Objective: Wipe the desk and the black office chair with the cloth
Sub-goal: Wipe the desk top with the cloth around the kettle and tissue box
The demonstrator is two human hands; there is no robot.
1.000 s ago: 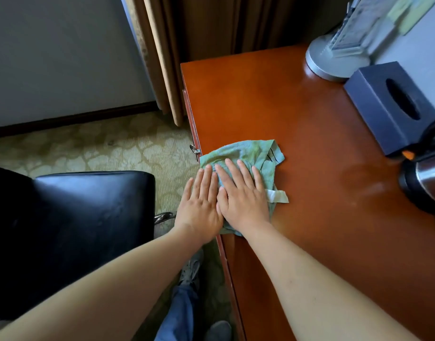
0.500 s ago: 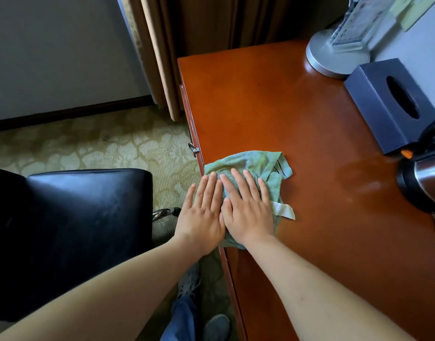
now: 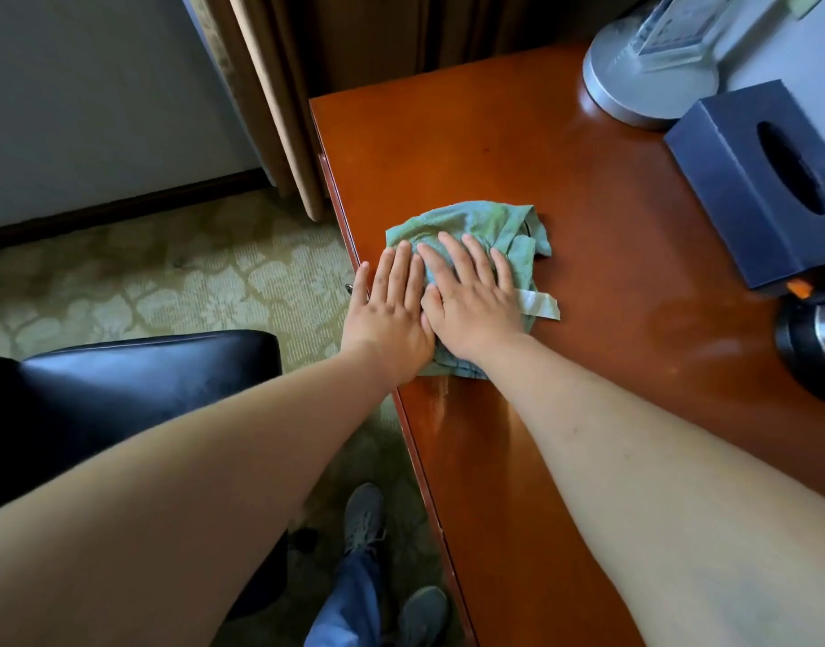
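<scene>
A green cloth [image 3: 471, 226] lies bunched on the reddish-brown wooden desk [image 3: 447, 142], close to its left edge. Both hands press flat on it, side by side and touching. My left hand [image 3: 389, 319] rests on the cloth's left part, its outer fingers reaching over the desk edge. My right hand [image 3: 475, 301] covers the middle of the cloth; a pale label strip sticks out to its right. A faint damp streak shows on the desk just behind my wrists. The black office chair [image 3: 135, 385] stands on the carpet to the left, apart from both hands.
A dark tissue box [image 3: 755, 179], a round silver lamp base [image 3: 643, 81] and a steel kettle [image 3: 816, 347] stand along the desk's right side. A brown curtain [image 3: 279, 109] hangs at the far left corner. My shoes [image 3: 363, 516] stand between chair and desk.
Both hands first drew the cloth slightly toward me, then pushed it away along the desk's left edge, past the drawer handle. The hands stay flat and together.
</scene>
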